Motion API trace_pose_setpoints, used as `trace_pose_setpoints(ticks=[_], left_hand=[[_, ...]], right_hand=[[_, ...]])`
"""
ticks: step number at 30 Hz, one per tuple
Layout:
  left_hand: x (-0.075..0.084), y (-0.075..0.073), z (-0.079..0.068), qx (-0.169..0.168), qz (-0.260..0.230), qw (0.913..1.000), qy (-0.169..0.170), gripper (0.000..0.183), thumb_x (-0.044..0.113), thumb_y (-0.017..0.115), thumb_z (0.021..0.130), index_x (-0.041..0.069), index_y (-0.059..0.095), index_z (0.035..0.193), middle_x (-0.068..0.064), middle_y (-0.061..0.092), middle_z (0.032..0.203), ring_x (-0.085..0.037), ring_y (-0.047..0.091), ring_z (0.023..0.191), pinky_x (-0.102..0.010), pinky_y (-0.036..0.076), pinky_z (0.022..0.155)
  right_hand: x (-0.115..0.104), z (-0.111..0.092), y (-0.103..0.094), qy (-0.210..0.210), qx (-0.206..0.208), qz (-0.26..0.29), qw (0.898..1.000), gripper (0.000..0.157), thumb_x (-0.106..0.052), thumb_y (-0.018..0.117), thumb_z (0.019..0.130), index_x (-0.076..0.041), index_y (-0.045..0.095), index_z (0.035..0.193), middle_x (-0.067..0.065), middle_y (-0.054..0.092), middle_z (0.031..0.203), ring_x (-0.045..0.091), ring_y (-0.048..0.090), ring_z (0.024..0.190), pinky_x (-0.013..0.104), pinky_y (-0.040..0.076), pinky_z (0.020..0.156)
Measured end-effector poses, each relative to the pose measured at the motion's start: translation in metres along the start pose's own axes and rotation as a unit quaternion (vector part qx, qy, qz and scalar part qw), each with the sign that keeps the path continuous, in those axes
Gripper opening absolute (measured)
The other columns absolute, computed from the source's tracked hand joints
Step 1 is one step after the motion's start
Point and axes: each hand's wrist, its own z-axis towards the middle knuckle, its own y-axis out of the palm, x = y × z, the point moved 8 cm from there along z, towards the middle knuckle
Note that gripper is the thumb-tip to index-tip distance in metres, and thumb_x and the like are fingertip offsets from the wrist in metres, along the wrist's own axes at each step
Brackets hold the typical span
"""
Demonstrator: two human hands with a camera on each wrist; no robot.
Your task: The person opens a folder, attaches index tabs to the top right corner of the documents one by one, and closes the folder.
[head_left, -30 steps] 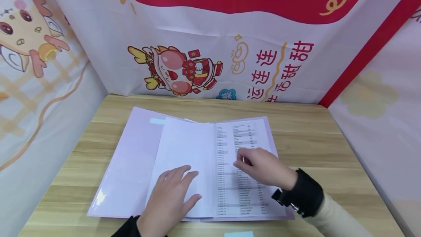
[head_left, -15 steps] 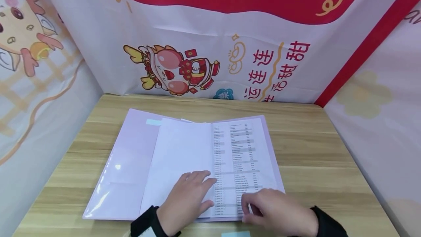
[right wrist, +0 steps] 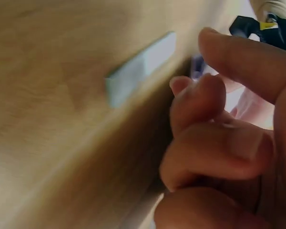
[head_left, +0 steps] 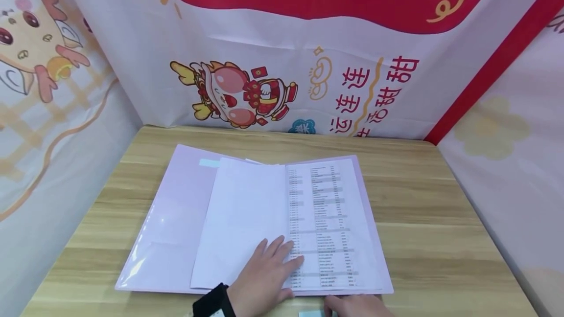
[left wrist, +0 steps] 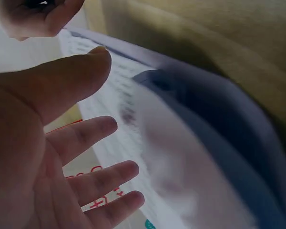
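Observation:
A pale purple folder [head_left: 169, 209] lies spread on the table, with a blank white page [head_left: 246, 204] on its left and a printed list [head_left: 328, 199] on its right. My left hand [head_left: 264, 275] is over the lower middle of these pages, fingers spread and fairly straight, gripping nothing. At the bottom edge of the head view my right hand [head_left: 357, 306] is partly cut off, beside a small pale blue flat rectangular piece [right wrist: 140, 69] on the table. In the right wrist view its fingers bend loosely, the thumb stands apart, and nothing is between them.
The wooden table [head_left: 423, 229] extends around the folder. Printed cloth [head_left: 246, 33] hangs behind it and on both sides. A light blue strip [head_left: 209, 163] shows near the top of the folder's left cover.
My right hand has come down off the printed list to the pale blue piece in front of the folder. The left hand has slid right and slightly toward the folder's near edge.

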Motion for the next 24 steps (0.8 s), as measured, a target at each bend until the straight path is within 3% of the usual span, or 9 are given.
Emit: trace_pose_setpoints(ticks=[4,9,13,17,24], left_hand=[[-0.003,0.008,0.000,-0.006,0.010,0.9999,-0.008,0.067,0.049,0.077,0.085,0.026,0.058,0.145,-0.010,0.049,0.152,-0.034,0.040,0.144,-0.063,0.036,0.110],[-0.005,0.012,-0.001,-0.009,0.007,0.9998,-0.015,0.069,0.047,0.079,0.084,0.025,0.056,0.145,-0.011,0.048,0.153,-0.035,0.040,0.144,-0.065,0.037,0.108],[-0.006,0.014,-0.001,-0.020,0.001,0.9996,-0.018,0.069,0.046,0.079,0.084,0.025,0.056,0.146,-0.011,0.047,0.154,-0.035,0.039,0.144,-0.065,0.038,0.108],[-0.006,0.014,0.000,-0.028,0.000,0.9994,-0.021,0.068,0.046,0.078,0.085,0.025,0.056,0.145,-0.011,0.046,0.154,-0.034,0.038,0.145,-0.064,0.038,0.108],[-0.006,0.015,0.001,-0.033,-0.004,0.9992,-0.023,0.066,0.047,0.078,0.085,0.023,0.058,0.143,-0.011,0.046,0.155,-0.034,0.038,0.145,-0.063,0.037,0.109]], right_hand=[[0.004,-0.002,0.006,-0.004,0.047,-0.070,0.996,0.039,-0.061,0.070,0.084,-0.024,0.064,0.092,-0.019,0.039,0.064,-0.001,0.036,0.053,0.020,0.033,0.051],[0.000,-0.006,0.008,-0.006,0.106,-0.159,0.981,0.055,-0.077,0.058,0.084,-0.023,0.063,0.088,-0.018,0.031,0.058,-0.001,0.026,0.048,0.020,0.026,0.044],[0.000,-0.005,0.009,0.002,0.103,-0.157,0.982,0.063,-0.082,0.053,0.084,-0.021,0.066,0.087,-0.017,0.035,0.061,-0.001,0.029,0.049,0.020,0.029,0.047],[0.005,-0.003,0.012,0.020,0.065,-0.136,0.988,0.066,-0.083,0.052,0.084,-0.019,0.066,0.086,-0.016,0.038,0.063,0.001,0.034,0.052,0.022,0.032,0.051],[0.010,0.000,0.012,0.025,0.069,-0.122,0.990,0.049,-0.068,0.065,0.085,-0.018,0.064,0.081,-0.015,0.044,0.061,0.001,0.036,0.052,0.023,0.035,0.050]])
